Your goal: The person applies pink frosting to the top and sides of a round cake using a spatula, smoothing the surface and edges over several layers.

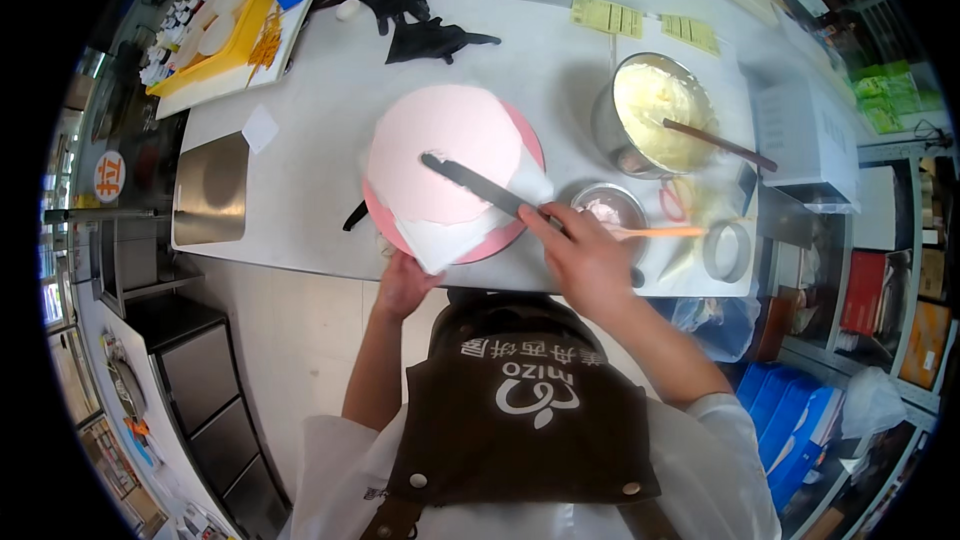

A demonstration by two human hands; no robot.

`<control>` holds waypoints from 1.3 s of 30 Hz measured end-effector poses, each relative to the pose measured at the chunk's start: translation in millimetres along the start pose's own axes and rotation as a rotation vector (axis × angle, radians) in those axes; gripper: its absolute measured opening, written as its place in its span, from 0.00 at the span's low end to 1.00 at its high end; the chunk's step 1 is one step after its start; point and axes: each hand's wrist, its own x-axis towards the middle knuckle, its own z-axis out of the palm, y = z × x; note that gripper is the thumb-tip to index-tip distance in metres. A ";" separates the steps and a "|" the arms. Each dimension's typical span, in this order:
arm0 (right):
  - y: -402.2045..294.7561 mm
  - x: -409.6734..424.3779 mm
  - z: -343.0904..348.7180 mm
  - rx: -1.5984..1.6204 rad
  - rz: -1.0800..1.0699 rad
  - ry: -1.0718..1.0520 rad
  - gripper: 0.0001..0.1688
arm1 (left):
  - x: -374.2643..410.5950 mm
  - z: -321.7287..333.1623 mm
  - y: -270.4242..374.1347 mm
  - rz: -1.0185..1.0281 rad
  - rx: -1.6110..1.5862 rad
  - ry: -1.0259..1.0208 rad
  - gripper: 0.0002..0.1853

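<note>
A round cake coated in pale pink cream (442, 142) stands on a pink turntable (534, 136), with white paper (442, 240) showing at its near edge. My right hand (589, 259) grips a long metal icing spatula (480, 184), whose blade lies over the cake's top, cream at its tip. My left hand (405, 285) is at the turntable's near-left edge, by the paper corner; its fingertips are partly hidden, so whether it pinches anything is unclear. Right of the cake, a metal bowl (641, 202) holds pink cream and an orange-handled spatula (664, 232).
A large steel bowl of pale yellow cream (652, 97) with a brown-handled tool (720, 142) stands at the back right. A metal ring (726, 253) lies at right. Black gloves (427, 40) lie behind the cake, a metal sheet (210, 191) at left, a yellow tray (225, 52) at back left.
</note>
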 end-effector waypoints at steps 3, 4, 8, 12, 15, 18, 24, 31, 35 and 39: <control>-5.2 -4.3 4.0 0.055 -0.020 -0.035 0.37 | -10.7 0.1 18.2 0.131 -0.190 0.076 0.29; -7.8 -5.4 5.0 0.080 -0.059 -0.053 0.36 | -12.6 -2.0 21.3 0.162 -0.265 0.082 0.29; -19.4 -21.9 11.5 0.519 -0.262 -0.112 0.31 | -11.3 -6.1 24.3 0.181 -0.421 -0.109 0.29; -11.9 -44.6 -8.4 0.718 0.000 -0.217 0.27 | -13.4 0.6 18.6 0.080 -0.350 -0.255 0.28; 22.1 -77.7 -1.8 0.830 0.427 -0.001 0.25 | -7.0 20.4 -8.6 0.018 -0.283 -0.210 0.29; 66.9 -123.7 14.0 0.920 0.629 0.196 0.24 | -0.8 49.3 -27.1 -0.023 -0.262 0.022 0.28; 109.1 -205.0 55.3 0.376 0.577 0.216 0.26 | 35.5 88.7 -80.8 -0.323 0.521 -0.003 0.23; 123.1 -218.8 94.0 0.128 0.579 0.118 0.37 | 95.2 153.3 -132.9 -0.165 0.907 -0.149 0.23; 130.5 -243.9 85.6 0.084 0.584 0.075 0.38 | 104.3 151.5 -142.6 -0.148 0.912 -0.095 0.27; 133.8 -304.4 31.5 -0.005 0.588 -0.062 0.36 | 99.3 154.8 -142.3 -0.159 0.881 -0.066 0.27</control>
